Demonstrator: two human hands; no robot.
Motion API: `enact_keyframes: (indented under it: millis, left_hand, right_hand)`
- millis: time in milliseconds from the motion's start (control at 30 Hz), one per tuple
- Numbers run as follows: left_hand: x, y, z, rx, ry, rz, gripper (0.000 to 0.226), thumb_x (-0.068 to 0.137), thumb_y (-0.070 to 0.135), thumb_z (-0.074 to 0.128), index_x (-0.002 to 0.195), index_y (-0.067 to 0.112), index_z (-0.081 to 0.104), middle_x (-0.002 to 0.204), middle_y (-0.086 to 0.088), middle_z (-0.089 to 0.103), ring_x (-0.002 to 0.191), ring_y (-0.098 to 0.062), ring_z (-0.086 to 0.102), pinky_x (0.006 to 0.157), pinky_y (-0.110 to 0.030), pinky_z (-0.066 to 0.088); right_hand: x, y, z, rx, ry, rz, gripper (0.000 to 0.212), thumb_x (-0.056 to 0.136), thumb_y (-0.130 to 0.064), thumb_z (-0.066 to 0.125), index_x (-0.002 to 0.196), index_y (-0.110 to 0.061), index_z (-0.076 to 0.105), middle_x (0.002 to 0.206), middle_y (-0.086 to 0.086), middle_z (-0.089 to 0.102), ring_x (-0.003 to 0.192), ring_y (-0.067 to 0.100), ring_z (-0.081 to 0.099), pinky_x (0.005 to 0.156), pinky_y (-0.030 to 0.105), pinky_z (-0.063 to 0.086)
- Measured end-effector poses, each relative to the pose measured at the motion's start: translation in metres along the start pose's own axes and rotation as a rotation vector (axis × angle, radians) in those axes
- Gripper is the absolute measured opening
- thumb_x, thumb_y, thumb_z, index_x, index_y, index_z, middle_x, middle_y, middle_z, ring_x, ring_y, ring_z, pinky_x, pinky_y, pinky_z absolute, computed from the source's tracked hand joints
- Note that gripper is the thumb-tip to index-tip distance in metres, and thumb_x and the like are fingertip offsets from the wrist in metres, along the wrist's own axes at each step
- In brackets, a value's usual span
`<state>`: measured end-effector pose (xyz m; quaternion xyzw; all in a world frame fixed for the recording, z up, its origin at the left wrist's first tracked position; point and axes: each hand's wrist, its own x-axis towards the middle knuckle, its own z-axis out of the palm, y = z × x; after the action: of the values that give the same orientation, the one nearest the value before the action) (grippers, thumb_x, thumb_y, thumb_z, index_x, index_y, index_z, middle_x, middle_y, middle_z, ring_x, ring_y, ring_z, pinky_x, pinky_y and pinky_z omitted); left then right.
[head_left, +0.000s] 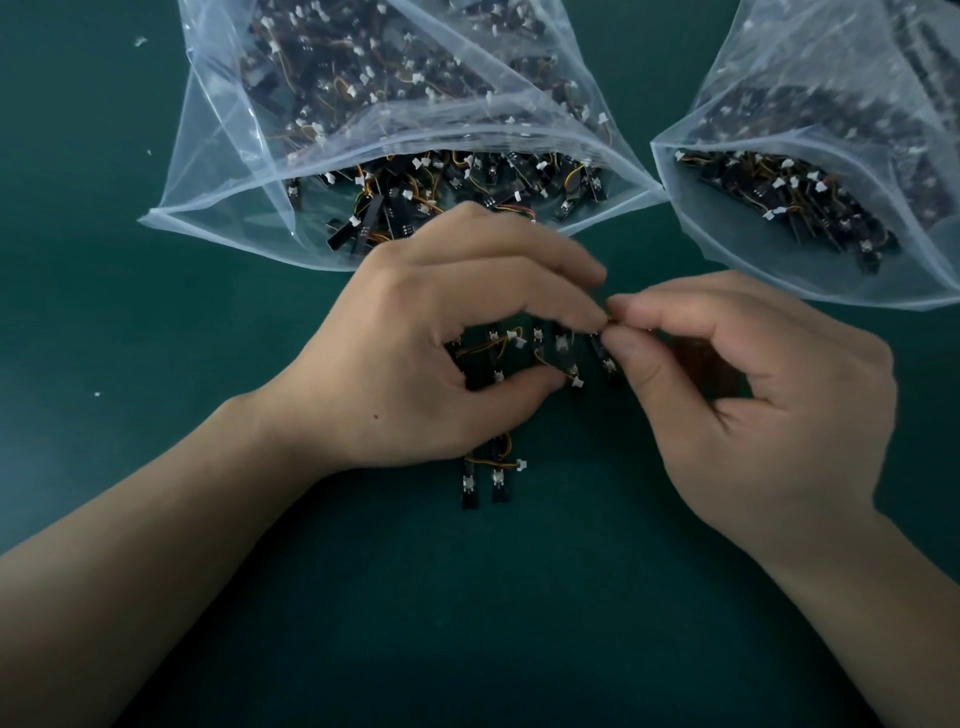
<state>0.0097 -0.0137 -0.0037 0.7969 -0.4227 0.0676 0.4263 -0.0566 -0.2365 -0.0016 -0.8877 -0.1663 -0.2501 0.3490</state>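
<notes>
My left hand (441, 338) is curled over a small cluster of black strip modules (550, 353) with white connectors and thin orange-yellow wires, thumb and fingers closed around them. To its right, my right hand (753, 384) pinches the end of one black module (605, 356) between thumb and forefinger, right against my left fingertips. Two more black modules (485, 480) lie side by side on the green mat just below my left hand.
A large clear zip bag (249, 171) full of the same black modules lies open at the back, its mouth facing me. At the right edge lies a second such bag (737, 249). A dark green mat (467, 623) covers the table, with tiny white scraps (139, 41) at the left.
</notes>
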Motion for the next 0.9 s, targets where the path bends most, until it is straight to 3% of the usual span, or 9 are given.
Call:
enact_keyframes:
  millis: [100,300,467,733,900]
  left_hand:
    - [0.0009,0.0005,-0.0032,-0.056,0.026,-0.048,0.049,0.084,0.014,0.087,0.127,0.015,0.064,0.136,-0.006,0.065,0.12,-0.024,0.065,0.087,-0.038,0.054]
    - [0.0007,0.0003,-0.0044,0.004,0.007,-0.173,0.056,0.083,0.027,0.085,0.133,0.014,0.065,0.127,0.006,0.069,0.113,-0.007,0.058,0.096,-0.016,0.038]
    - [0.0007,0.0015,-0.003,0.036,0.015,-0.14,0.051,0.081,0.02,0.087,0.128,0.012,0.07,0.129,0.005,0.07,0.119,-0.013,0.062,0.1,-0.023,0.043]
    - [-0.0001,0.004,0.0002,0.102,0.005,-0.091,0.056,0.081,0.03,0.09,0.13,0.013,0.071,0.109,0.011,0.071,0.101,-0.017,0.061,0.093,-0.03,0.05]
    - [0.0,0.0038,-0.0038,0.041,0.027,-0.132,0.058,0.08,0.031,0.091,0.131,0.015,0.07,0.117,0.019,0.066,0.105,-0.012,0.062,0.097,-0.027,0.05]
  right_hand:
    - [0.0,-0.0001,-0.0009,0.035,0.017,0.008,0.007,0.1,-0.01,0.073,0.106,-0.01,0.077,0.102,-0.01,0.069,0.095,-0.002,0.068,0.086,0.01,0.047]
    - [-0.0001,-0.0006,0.0003,0.118,0.058,0.031,0.014,0.099,-0.009,0.076,0.109,-0.017,0.07,0.107,-0.015,0.068,0.098,-0.007,0.068,0.085,0.01,0.049]
    - [-0.0003,-0.0003,0.0006,0.135,0.066,0.048,0.014,0.099,-0.012,0.075,0.108,-0.02,0.07,0.108,-0.017,0.068,0.097,-0.006,0.069,0.082,0.011,0.05]
    - [-0.0004,-0.0007,0.0011,0.207,0.014,0.068,0.017,0.098,-0.009,0.076,0.107,-0.022,0.071,0.108,-0.014,0.072,0.098,-0.002,0.072,0.084,0.014,0.053]
    - [0.0006,0.0007,0.0011,0.175,-0.081,0.007,0.016,0.098,-0.003,0.073,0.108,-0.016,0.073,0.106,-0.007,0.073,0.098,-0.002,0.069,0.085,0.011,0.048]
